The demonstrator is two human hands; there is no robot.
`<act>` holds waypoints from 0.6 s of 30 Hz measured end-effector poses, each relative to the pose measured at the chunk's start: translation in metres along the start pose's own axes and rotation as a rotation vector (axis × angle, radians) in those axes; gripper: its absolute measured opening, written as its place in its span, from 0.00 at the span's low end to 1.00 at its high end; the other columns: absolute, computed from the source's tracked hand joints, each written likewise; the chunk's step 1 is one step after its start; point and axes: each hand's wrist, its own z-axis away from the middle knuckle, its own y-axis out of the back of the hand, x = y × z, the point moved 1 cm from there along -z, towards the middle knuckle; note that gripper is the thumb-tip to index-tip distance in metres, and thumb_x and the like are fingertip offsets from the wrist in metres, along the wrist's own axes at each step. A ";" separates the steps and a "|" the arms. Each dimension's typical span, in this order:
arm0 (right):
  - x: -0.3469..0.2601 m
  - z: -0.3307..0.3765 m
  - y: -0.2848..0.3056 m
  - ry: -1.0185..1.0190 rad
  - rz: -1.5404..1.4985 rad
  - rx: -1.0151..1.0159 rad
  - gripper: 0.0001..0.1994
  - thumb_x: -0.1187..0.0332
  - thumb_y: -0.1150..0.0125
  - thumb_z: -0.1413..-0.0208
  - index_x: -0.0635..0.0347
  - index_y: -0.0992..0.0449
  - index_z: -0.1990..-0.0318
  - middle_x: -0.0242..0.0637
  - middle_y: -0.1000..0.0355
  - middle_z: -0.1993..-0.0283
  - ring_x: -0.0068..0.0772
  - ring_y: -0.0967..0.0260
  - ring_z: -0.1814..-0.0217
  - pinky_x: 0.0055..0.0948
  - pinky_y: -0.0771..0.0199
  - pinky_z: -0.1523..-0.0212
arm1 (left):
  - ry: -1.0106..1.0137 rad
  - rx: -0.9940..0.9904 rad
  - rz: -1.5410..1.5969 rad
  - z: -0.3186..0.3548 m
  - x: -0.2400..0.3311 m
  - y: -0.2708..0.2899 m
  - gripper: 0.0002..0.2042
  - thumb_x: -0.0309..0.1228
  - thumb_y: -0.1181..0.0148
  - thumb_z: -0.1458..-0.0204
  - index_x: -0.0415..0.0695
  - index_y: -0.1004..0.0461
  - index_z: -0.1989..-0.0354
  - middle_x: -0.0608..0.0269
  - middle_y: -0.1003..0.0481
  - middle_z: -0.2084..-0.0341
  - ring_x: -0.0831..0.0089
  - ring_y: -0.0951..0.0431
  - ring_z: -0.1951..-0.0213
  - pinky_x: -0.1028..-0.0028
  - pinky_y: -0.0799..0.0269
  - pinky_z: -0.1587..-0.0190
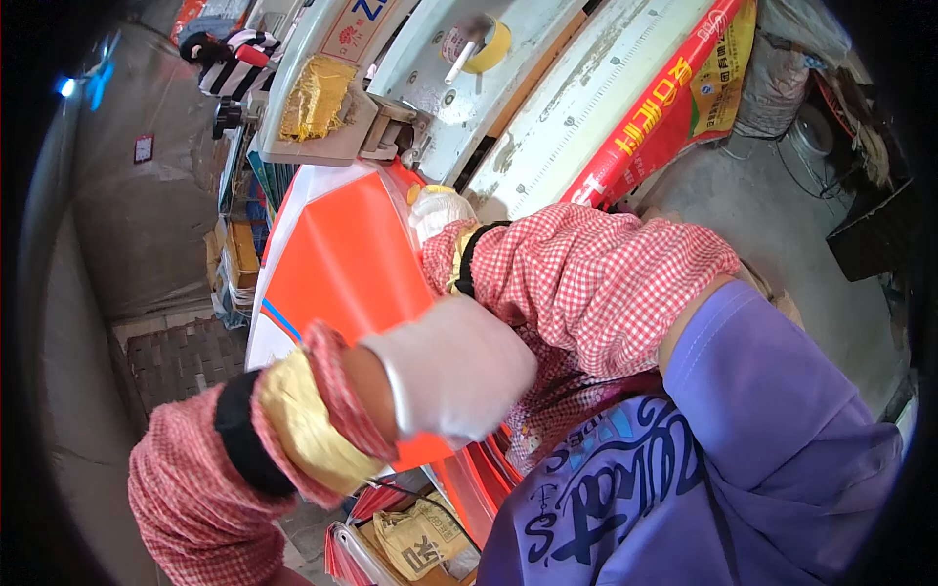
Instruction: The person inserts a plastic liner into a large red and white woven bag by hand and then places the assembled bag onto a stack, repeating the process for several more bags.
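On the machine bed, a stack of orange printed sheets point(337, 264) is lying with its long axis running away from the person toward the feed head. The left hand point(449, 366), white-gloved, is pressing loosely curled on the near end; the right hand point(438, 210), also gloved, is resting farther up at the right edge, its grip impossible to judge.
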 end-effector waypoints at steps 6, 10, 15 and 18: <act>0.009 -0.008 -0.010 -0.131 -0.207 0.295 0.12 0.59 0.42 0.53 0.59 0.23 0.75 0.43 0.26 0.74 0.41 0.28 0.74 0.38 0.27 0.70 | 0.162 -0.298 0.134 0.063 0.009 0.013 0.08 0.36 0.40 0.65 0.45 0.25 0.84 0.61 0.29 0.85 0.58 0.27 0.79 0.61 0.33 0.71; 0.007 -0.023 -0.022 -0.212 -0.363 0.493 0.12 0.59 0.42 0.53 0.59 0.24 0.76 0.42 0.27 0.75 0.40 0.28 0.74 0.37 0.27 0.70 | 0.294 -0.450 -0.090 0.071 0.020 -0.006 0.04 0.31 0.44 0.63 0.47 0.23 0.82 0.62 0.27 0.86 0.64 0.24 0.79 0.66 0.33 0.78; 0.027 -0.021 -0.027 -0.341 -0.566 0.741 0.13 0.58 0.44 0.52 0.58 0.24 0.78 0.42 0.27 0.76 0.40 0.29 0.75 0.37 0.28 0.71 | 0.239 -0.118 -0.002 0.000 0.016 0.007 0.06 0.35 0.44 0.61 0.50 0.22 0.76 0.65 0.29 0.85 0.62 0.25 0.77 0.67 0.32 0.76; 0.029 -0.012 0.021 -0.084 -0.702 0.375 0.13 0.58 0.46 0.49 0.58 0.24 0.71 0.43 0.27 0.71 0.41 0.29 0.68 0.37 0.29 0.65 | 0.067 0.181 -0.057 -0.004 -0.017 0.042 0.08 0.40 0.44 0.59 0.53 0.23 0.78 0.64 0.30 0.86 0.65 0.26 0.78 0.67 0.32 0.76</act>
